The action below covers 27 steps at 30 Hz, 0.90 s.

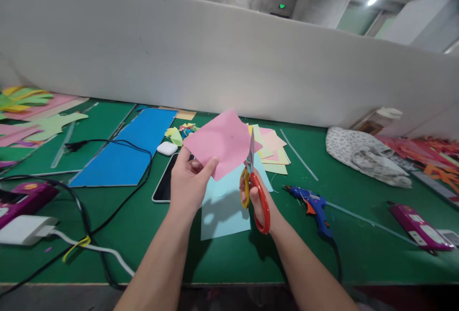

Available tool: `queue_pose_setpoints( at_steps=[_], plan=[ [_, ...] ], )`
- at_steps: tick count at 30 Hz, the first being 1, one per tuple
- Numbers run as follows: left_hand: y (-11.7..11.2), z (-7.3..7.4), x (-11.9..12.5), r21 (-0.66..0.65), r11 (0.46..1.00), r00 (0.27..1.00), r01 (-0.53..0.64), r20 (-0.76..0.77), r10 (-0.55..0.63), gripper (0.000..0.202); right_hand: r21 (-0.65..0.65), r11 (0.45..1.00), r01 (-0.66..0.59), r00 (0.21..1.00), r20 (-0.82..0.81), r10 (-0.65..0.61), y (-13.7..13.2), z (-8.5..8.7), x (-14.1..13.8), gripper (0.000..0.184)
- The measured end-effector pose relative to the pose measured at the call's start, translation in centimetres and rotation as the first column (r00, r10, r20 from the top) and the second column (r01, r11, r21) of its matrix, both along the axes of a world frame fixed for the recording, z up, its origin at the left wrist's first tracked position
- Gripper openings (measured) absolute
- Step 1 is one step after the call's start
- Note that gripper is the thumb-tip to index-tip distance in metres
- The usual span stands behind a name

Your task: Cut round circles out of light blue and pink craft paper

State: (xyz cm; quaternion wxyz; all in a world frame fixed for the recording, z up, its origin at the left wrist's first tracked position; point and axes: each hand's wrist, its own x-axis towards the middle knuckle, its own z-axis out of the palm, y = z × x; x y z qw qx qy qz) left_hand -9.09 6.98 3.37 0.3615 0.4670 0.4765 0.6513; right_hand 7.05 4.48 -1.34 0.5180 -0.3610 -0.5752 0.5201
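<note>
My left hand (190,179) pinches a pink sheet of paper (222,144) by its near left edge, thumb on top, holding it up above the table. In my right hand (263,194) is a pair of scissors (263,208) with one red and one yellow handle loop, blades pointing up beside the paper's right corner. Whether the blades touch the paper I cannot tell. Below both hands lies a light blue sheet (225,215), shadowed by them. A dark-screened phone (165,182) is partly hidden behind my left hand.
Behind the pink paper is a pile of coloured paper pieces (276,151). A blue glue gun (311,201) lies right of my right hand. Cables (125,201) cross the left side, near a blue board (125,153). A white partition (215,58) closes off the table's back.
</note>
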Motion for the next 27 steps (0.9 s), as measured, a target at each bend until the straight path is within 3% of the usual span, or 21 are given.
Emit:
queue_pose_setpoints(
  at_steps=[9, 14, 19, 27],
  plan=[
    [-0.04, 0.18, -0.15, 0.017, 0.999, 0.999, -0.036, 0.036, 0.035, 0.047, -0.08, 0.997, -0.009, 1.0, -0.028, 0.007, -0.12, 0.23, -0.07, 0.076],
    [-0.01, 0.2, -0.27, 0.006, 0.998, 0.995, -0.057, 0.085, 0.056, 0.057, -0.112, 0.994, 0.001, 1.0, 0.009, 0.0, -0.1, -0.02, -0.02, 0.072],
    [-0.04, 0.35, -0.35, -0.001, 0.995, 0.989, -0.104, 0.107, 0.103, 0.061, -0.124, 0.992, 0.027, 0.995, 0.096, -0.015, -0.16, 0.1, 0.2, 0.079],
    [0.11, 0.27, -0.82, 0.015, 0.981, 0.975, -0.194, 0.116, 0.191, 0.061, -0.176, 0.984, 0.018, 0.999, 0.03, -0.013, -0.09, -0.03, 0.0, 0.085]
  ],
)
